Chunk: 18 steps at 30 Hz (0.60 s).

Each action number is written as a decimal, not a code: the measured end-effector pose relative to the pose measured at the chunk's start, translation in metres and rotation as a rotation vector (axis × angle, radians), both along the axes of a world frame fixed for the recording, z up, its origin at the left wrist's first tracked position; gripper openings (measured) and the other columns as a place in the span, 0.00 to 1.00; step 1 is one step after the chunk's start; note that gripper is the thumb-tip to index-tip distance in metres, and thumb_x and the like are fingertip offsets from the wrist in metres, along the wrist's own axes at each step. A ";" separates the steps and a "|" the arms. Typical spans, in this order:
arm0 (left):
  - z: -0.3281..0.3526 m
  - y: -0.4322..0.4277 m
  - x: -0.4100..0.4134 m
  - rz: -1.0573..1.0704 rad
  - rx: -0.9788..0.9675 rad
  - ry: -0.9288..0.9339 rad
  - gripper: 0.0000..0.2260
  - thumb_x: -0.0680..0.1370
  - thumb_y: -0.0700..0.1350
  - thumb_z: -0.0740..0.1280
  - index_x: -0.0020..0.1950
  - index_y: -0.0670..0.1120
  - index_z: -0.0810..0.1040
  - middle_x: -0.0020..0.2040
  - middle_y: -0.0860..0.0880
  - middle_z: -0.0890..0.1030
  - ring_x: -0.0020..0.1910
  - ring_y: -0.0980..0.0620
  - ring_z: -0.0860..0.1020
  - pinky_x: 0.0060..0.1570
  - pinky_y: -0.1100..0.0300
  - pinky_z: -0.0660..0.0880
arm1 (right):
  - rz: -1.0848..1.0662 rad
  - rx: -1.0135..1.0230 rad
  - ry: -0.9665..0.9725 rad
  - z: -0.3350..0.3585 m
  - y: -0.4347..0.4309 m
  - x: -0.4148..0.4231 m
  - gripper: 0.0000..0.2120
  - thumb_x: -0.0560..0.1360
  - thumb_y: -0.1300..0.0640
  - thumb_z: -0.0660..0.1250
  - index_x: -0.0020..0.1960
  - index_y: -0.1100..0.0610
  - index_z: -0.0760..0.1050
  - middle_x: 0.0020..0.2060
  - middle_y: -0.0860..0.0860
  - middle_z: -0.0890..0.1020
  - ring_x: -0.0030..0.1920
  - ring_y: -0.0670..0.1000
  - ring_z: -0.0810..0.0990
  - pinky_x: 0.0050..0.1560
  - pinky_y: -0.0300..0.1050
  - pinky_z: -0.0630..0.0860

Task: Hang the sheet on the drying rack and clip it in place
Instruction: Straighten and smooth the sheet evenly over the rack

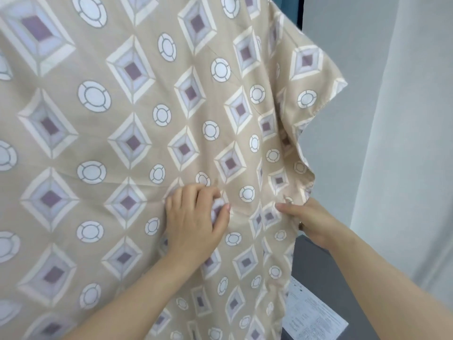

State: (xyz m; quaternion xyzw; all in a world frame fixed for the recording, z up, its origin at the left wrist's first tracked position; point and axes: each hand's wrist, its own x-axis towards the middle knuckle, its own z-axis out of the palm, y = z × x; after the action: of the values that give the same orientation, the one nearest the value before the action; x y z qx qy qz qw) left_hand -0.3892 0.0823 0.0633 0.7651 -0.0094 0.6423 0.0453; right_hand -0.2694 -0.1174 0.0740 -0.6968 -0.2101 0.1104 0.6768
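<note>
**Hanging sheet gripped low on its right side**

Fingers of the left hand curled tight, pinching a small fold of cloth against the thumb, back of the hand toward the camera. Thumb of the right hand pressed flat on the front of the cloth, other fingers tucked behind the side edge and hidden, clamping that edge between them. Both hands at about the same height and near each other, left one inside the pattern, right one at the border. Bare forearms reaching up from the bottom of the view.

Spread upright across nearly the whole view, long axis running top to bottom, pattern rows slanting up to the right. Top and left side cut off by the frame, support above out of sight. Right edge wavy, with a loose corner flap jutting out at upper right and soft vertical folds gathered above the right hand. Faint creases leading leftward from the left pinch.

Beige ground, printed with cream and lilac diamonds with dark purple centres, alternating with white rings outlined in grey.

Past the right edge, a pale curtain, a dark blue strip at the top, and low down a grey table carrying a printed paper.
</note>
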 end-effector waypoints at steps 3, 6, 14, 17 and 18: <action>-0.004 0.001 -0.004 -0.037 -0.009 0.061 0.05 0.73 0.49 0.62 0.44 0.49 0.68 0.38 0.48 0.75 0.39 0.46 0.72 0.42 0.56 0.65 | 0.073 -0.046 0.025 -0.008 0.005 -0.008 0.04 0.74 0.59 0.69 0.48 0.55 0.79 0.39 0.47 0.85 0.41 0.48 0.82 0.45 0.41 0.73; -0.009 -0.001 -0.008 -0.112 -0.032 0.059 0.03 0.74 0.45 0.62 0.43 0.46 0.71 0.37 0.47 0.75 0.38 0.47 0.71 0.41 0.58 0.66 | 0.163 -0.065 0.042 -0.014 0.013 -0.015 0.08 0.73 0.61 0.69 0.52 0.55 0.79 0.43 0.49 0.85 0.43 0.48 0.83 0.46 0.42 0.75; -0.022 -0.014 -0.016 -0.178 -0.209 0.137 0.05 0.68 0.45 0.65 0.39 0.44 0.71 0.43 0.48 0.71 0.43 0.49 0.73 0.42 0.63 0.68 | 0.488 -0.074 0.033 -0.030 0.033 -0.039 0.18 0.74 0.69 0.64 0.34 0.52 0.83 0.28 0.47 0.80 0.31 0.44 0.79 0.36 0.38 0.74; -0.021 -0.014 -0.021 -0.200 -0.251 0.174 0.06 0.68 0.45 0.64 0.38 0.43 0.71 0.43 0.49 0.69 0.43 0.46 0.74 0.44 0.60 0.68 | 0.489 -0.068 0.021 -0.037 0.043 -0.045 0.14 0.72 0.70 0.66 0.37 0.53 0.81 0.26 0.46 0.80 0.30 0.44 0.79 0.32 0.38 0.74; -0.021 -0.013 -0.023 -0.198 -0.251 0.175 0.06 0.68 0.44 0.64 0.38 0.43 0.71 0.43 0.50 0.68 0.43 0.46 0.74 0.44 0.61 0.68 | 0.482 -0.052 0.037 -0.039 0.046 -0.046 0.13 0.73 0.72 0.64 0.40 0.56 0.79 0.27 0.46 0.81 0.31 0.43 0.80 0.31 0.36 0.75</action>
State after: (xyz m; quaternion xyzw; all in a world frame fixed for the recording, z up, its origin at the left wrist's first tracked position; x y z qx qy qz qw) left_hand -0.4119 0.0691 0.0424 0.8018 -0.0008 0.5617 0.2041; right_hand -0.3151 -0.0716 0.0346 -0.6416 -0.3549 0.2869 0.6165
